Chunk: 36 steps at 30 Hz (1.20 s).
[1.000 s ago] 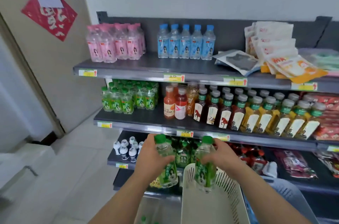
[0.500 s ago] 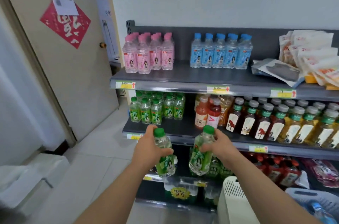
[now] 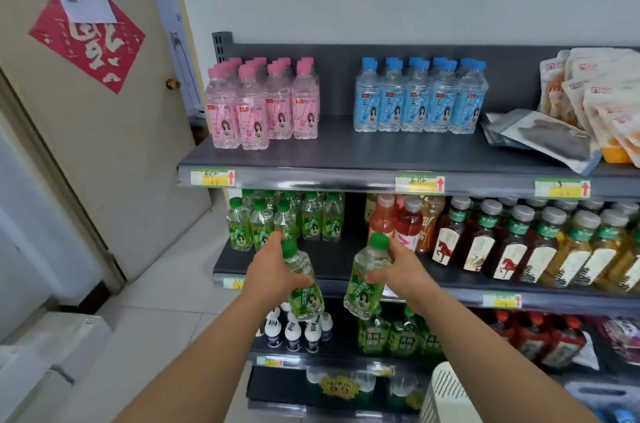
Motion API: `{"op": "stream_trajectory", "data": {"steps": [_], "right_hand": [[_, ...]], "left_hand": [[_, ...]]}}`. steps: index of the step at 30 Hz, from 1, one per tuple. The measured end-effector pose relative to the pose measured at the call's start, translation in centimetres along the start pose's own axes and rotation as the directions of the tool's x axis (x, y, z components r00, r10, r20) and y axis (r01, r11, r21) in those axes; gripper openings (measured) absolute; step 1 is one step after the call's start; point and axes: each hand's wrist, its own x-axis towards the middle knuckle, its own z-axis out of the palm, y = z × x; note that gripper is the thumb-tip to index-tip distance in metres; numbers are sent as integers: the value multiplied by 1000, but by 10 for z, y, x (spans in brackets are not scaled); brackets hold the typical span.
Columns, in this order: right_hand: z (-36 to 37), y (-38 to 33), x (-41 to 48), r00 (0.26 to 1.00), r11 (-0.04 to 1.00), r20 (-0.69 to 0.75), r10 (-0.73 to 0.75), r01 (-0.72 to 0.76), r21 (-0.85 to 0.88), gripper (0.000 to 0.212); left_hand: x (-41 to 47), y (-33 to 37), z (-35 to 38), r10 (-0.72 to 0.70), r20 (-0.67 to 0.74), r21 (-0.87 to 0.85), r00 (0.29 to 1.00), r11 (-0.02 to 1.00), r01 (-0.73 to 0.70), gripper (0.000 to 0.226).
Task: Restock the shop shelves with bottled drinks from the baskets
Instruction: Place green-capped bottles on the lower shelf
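Each of the hands, left hand and right hand, grips a green bottle to put beside the other green bottles on the shelf.

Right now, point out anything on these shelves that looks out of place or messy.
On the top shelf, at the right end, the snack pouches lie in a slumped, overlapping heap, and a grey pouch lies flat and skewed before them. The pink bottles and blue bottles stand in tidy rows.

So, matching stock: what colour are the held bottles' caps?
Green on both: left bottle, right bottle. Head view.
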Motion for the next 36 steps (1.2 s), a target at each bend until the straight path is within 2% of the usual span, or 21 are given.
{"op": "stream_trajectory", "data": {"steps": [5, 9, 13, 17, 24, 29, 36], "right_hand": [[0, 4, 43, 1000, 1000, 12, 11, -11, -29, 82], [3, 10, 67, 999, 998, 21, 49, -48, -51, 90], [8, 18, 86, 997, 996, 17, 76, -75, -55, 85], [16, 26, 100, 995, 994, -14, 99, -100, -34, 79], [26, 34, 125, 987, 990, -91, 132, -128, 52, 81], [27, 37, 132, 981, 990, -137, 138, -132, 56, 85], [26, 42, 143, 976, 990, -165, 140, -134, 45, 88]], "left_hand": [[38, -4, 15, 24, 16, 48, 1000, 999, -25, 90], [69, -6, 18, 49, 22, 188, 999, 981, -52, 93], [106, -6, 23, 98, 98, 274, 990, 954, -122, 97], [140, -6, 33, 180, 159, 396, 971, 889, -230, 94], [190, -13, 52, 318, 180, 562, 931, 743, -363, 82], [216, -24, 62, 308, 161, 582, 938, 738, -342, 83], [226, -32, 74, 372, 108, 684, 922, 645, -341, 93]]}}
